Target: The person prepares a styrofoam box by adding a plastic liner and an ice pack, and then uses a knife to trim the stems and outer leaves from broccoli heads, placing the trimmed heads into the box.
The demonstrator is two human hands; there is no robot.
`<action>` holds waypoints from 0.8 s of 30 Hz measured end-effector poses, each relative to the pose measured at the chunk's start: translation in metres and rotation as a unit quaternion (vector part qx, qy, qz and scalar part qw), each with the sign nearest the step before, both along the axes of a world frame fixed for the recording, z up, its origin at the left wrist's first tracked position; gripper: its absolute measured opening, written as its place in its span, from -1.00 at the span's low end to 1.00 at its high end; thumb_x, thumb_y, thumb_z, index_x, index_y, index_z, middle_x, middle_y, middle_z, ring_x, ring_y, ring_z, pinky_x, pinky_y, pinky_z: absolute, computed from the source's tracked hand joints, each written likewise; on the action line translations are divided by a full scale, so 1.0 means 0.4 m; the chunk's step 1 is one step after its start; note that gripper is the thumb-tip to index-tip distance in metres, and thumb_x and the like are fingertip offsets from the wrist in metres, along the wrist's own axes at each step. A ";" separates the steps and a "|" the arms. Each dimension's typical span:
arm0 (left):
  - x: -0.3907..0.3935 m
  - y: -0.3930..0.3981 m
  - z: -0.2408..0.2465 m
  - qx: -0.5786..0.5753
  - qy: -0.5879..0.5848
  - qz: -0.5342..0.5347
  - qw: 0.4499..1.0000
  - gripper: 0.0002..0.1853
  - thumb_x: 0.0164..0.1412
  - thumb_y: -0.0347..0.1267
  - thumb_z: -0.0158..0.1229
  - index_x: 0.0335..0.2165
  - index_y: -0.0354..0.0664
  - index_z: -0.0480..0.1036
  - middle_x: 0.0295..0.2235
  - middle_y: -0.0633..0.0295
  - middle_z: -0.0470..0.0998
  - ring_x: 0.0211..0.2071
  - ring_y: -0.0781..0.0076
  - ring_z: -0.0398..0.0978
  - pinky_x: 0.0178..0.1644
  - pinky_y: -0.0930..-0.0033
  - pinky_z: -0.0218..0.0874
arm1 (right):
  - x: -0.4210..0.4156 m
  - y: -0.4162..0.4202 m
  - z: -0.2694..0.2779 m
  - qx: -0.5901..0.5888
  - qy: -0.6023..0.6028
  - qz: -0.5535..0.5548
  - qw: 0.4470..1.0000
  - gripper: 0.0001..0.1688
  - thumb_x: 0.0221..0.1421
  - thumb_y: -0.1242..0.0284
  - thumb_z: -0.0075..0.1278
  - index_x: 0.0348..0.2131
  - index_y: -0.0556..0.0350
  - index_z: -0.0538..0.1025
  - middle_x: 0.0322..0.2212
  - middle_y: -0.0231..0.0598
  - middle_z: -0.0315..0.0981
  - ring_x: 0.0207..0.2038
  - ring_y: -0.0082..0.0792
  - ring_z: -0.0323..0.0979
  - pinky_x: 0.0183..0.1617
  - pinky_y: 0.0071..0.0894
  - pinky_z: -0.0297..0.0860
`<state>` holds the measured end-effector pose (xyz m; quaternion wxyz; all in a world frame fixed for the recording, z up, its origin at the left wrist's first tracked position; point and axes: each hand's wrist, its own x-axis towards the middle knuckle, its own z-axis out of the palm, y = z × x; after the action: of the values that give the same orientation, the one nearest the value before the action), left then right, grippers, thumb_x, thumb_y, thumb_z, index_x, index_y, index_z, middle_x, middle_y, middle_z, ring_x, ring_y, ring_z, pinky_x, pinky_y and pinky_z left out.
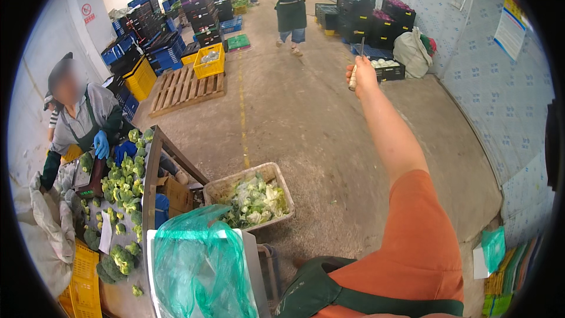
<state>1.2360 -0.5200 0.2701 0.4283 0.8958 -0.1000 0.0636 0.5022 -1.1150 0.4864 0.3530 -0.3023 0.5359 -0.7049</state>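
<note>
With the arm stretched out ahead over the floor, my right hand [364, 76] is closed around the light-coloured handle of a knife [362, 47], its narrow blade pointing up. My left hand is out of view. Below, at the left, broccoli florets [126, 176] lie spread over a metal-topped table [148, 176], with larger broccoli heads [122, 259] near its close end. Green plastic bags [194, 265] cover a white box-like stand beside the table. A worn plastic tub [282, 176] on the floor holds leafy vegetable trimmings [260, 198].
A person [95, 115] with blue gloves leans over the table beside a scale [88, 174]. Another person [291, 4] stands ahead in the aisle. Stacked crates [201, 4] and a wooden pallet [187, 90] are at the left; black crates [353, 13] and a sack [412, 53] line the right wall.
</note>
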 end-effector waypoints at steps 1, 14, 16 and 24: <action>0.009 0.009 -0.014 -0.002 -0.012 -0.008 1.000 -0.27 0.02 -0.02 0.33 -0.04 -0.40 0.36 -0.14 -0.20 0.47 -0.10 0.01 0.42 0.04 0.09 0.22 | 0.002 -0.018 -0.001 -0.001 -0.002 -0.001 1.000 -0.44 0.31 0.23 -0.22 0.23 -0.16 0.10 -0.45 -0.27 0.41 -0.55 -0.44 0.36 -0.53 -0.35 0.35; -0.139 -0.057 -0.017 0.088 -0.092 -0.142 0.982 -0.38 0.20 -0.11 0.16 0.04 -0.39 0.35 0.05 -0.09 0.37 0.04 0.09 0.33 0.17 0.11 0.11 | 0.175 -0.037 -0.200 0.028 0.004 0.084 0.996 -0.64 0.28 0.24 -0.14 -0.02 -0.02 0.25 -0.56 -0.38 0.32 -0.61 -0.49 0.33 -0.62 -0.44 0.28; -0.167 -0.083 0.007 0.367 -0.096 -0.112 0.918 -0.24 0.17 0.06 0.11 0.11 -0.33 0.28 0.07 -0.17 0.33 0.10 -0.05 0.26 0.21 0.00 0.02 | 0.277 0.027 -0.257 0.063 -0.014 0.137 0.988 -0.73 0.26 0.23 -0.09 -0.17 -0.04 0.26 -0.59 -0.43 0.30 -0.64 -0.52 0.30 -0.64 -0.46 0.27; -0.241 -0.151 0.021 0.430 -0.017 -0.183 0.884 -0.16 0.12 0.23 -0.02 0.18 -0.10 0.25 0.14 -0.20 0.25 0.14 -0.20 0.21 0.19 -0.12 0.00 | 0.628 0.362 -0.506 0.224 -0.005 0.365 0.904 -0.62 0.31 0.17 -0.15 -0.12 0.10 0.29 -0.59 -0.38 0.27 -0.64 -0.53 0.23 -0.64 -0.48 0.20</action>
<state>1.1394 -0.5805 0.2783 0.0037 0.9568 -0.2865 -0.0499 0.7533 -0.9703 0.2842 0.6462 -0.3866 0.5300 -0.3898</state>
